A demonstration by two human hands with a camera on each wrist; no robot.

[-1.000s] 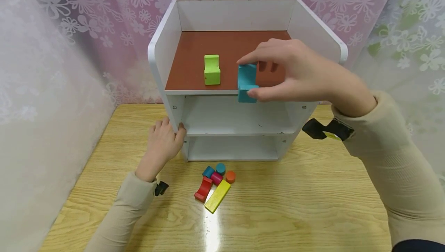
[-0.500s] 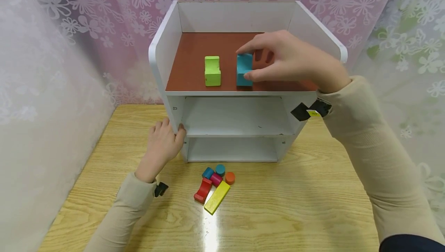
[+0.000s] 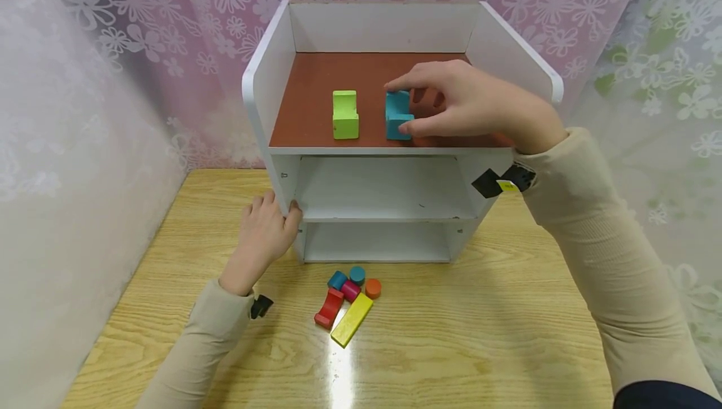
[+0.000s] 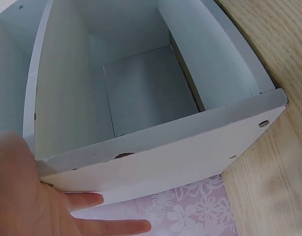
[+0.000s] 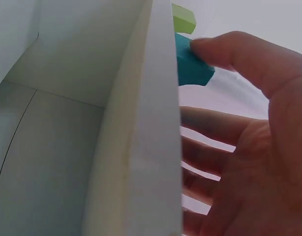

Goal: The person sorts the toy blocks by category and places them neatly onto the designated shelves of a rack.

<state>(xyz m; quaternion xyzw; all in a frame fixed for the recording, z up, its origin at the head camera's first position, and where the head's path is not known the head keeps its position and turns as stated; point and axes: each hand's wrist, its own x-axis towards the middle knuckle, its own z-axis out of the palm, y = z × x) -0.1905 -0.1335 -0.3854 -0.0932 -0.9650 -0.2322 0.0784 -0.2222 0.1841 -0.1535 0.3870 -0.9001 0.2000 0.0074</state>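
- Up on the shelf [image 3: 361, 151], head view: the right hand [image 3: 474, 99] has the blue block [image 3: 397, 108] pinched between thumb and a finger, upright near the front edge, beside the green block [image 3: 345, 114] but apart from it. Looks seated to me, can't swear its bottom is flush. I'd check it sits flat, then spread thumb and finger evenly so it doesn't tip.
- Same view, lower: the left hand [image 3: 262, 233] grips the shelf's side, good for steadying imo. Yellow block [image 3: 352, 320], red block [image 3: 329, 309] and small round pieces [image 3: 351, 290] lie on the table [image 3: 479, 334].
- Left wrist view: fingers reach along the outside; can't make out the thumb. Light hold's plenty, no shoving.
- Right wrist view: thumb presses the blue block, green one just past it. Shelf edge hides the other fingertips, so let go gently.
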